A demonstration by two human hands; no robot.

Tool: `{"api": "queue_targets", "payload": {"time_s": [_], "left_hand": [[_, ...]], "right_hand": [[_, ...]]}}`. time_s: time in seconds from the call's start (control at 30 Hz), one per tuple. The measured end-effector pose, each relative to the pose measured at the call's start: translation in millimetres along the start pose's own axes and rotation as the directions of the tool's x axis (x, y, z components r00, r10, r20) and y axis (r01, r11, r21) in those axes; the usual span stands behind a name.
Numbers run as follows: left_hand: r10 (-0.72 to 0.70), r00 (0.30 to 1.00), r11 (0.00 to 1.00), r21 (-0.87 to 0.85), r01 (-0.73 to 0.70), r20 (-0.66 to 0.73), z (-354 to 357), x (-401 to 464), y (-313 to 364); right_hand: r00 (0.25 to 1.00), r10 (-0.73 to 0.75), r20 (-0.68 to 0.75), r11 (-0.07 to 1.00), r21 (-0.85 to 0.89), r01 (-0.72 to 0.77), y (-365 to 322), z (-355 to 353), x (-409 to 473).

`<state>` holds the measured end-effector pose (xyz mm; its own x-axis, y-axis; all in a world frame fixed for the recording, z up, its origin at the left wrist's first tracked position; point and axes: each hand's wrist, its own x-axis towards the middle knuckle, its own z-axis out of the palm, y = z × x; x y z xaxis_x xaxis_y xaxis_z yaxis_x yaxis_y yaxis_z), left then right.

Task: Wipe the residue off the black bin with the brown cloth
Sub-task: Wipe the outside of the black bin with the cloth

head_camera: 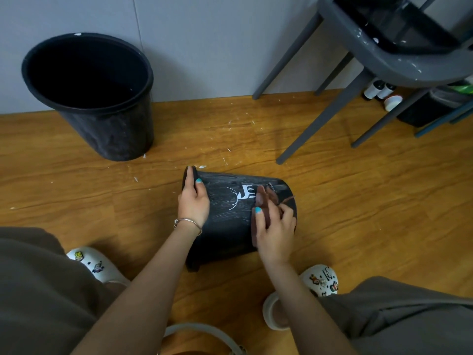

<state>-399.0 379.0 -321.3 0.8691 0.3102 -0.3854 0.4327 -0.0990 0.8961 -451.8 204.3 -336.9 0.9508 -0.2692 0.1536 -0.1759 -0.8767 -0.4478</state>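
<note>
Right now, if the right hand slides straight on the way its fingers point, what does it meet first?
Probably the white deer print on the black bin; the right hand presses the brown cloth just beside it.

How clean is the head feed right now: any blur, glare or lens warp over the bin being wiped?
Head view: light is soft and even, with no hard glare on the black bin. The brown cloth under the right hand looks slightly smeared. The left hand on the rim is sharp. Wide-angle warp bends the wall line and chair legs.
</note>
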Motion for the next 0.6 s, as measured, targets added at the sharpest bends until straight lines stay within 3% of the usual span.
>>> {"api": "queue_targets", "payload": {"time_s": [0.07, 0.1, 0.2, 0.27, 0.4, 0.47, 0.5, 0.6], "left_hand": [[0.007, 1.000, 1.000, 0.004, -0.007, 0.008, 1.9, -0.2, -0.9], [0.007, 1.000, 1.000, 0.003, -0.007, 0.004, 3.4, -0.2, -1.6], [0.009, 1.000, 1.000, -0.010, -0.009, -0.010, 7.4, -2.1, -0.5], [0.007, 1.000, 1.000, -0.026, -0.008, -0.012, 7.3, -0.7, 0.9], [0.018, 1.000, 1.000, -0.010, -0.019, -0.013, 3.7, 4.3, 1.7], [0.020, 1.000, 1.000, -0.020, -0.020, -0.003, 3.5, 5.4, 3.6], [0.016, 1.000, 1.000, -0.023, -0.016, -0.002, 3.5, 6.3, 4.8], [0.010, 1.000, 0.999, -0.035, -0.010, -0.011, 4.8, 9.5, 7.8]], "right_hand": [[0.987, -0.159, 0.039, 0.983, -0.082, 0.161, 23.4, -5.4, 14.2], [0.988, -0.141, 0.063, 0.982, -0.118, 0.148, 35.8, -8.8, 24.3], [0.977, 0.212, -0.036, 0.973, -0.083, -0.214, 41.8, -11.0, 43.7], [0.961, 0.272, -0.049, 0.961, -0.043, -0.274, 16.1, -2.6, 34.9], [0.995, -0.097, 0.000, 0.995, 0.014, 0.097, -4.6, 4.7, 12.0], [0.982, -0.181, 0.053, 0.982, -0.044, 0.183, 12.8, -0.8, 26.8], [0.988, -0.139, 0.063, 0.988, -0.066, 0.143, 20.7, -2.7, 34.8], [0.977, 0.210, -0.022, 0.977, 0.026, -0.210, 9.4, -0.1, 44.8]]}}
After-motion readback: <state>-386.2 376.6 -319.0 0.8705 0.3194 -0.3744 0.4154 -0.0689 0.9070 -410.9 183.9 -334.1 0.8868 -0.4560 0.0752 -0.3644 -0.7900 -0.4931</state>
